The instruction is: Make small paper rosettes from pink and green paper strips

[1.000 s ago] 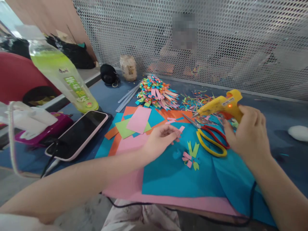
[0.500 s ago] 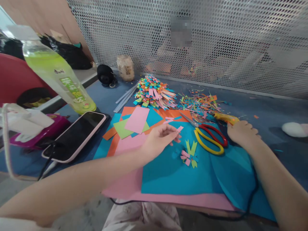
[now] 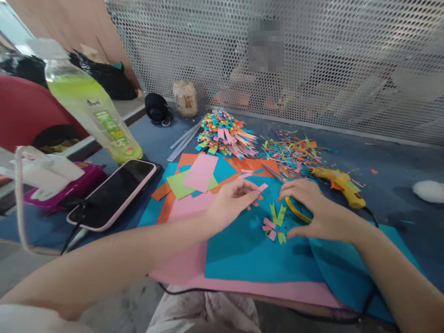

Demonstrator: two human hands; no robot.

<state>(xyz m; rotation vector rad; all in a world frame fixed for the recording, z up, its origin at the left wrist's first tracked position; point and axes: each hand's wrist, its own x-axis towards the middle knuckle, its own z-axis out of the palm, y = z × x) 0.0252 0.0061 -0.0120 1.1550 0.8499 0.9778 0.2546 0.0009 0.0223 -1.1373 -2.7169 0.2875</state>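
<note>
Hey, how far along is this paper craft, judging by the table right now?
Done: a heap of cut coloured strips is piled at the back, trimmings beside it. In hand: the left hand pinches a pink strip; the right hand is open over the scissors, near a small pink-and-green piece. Left: the pink sheet and others look uncut; the glue gun lies aside.

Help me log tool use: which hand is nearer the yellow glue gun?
Right. The right hand rests just left of the glue gun, not touching it, over the scissors; the left hand is farther left, pinching a pink paper strip.
</note>
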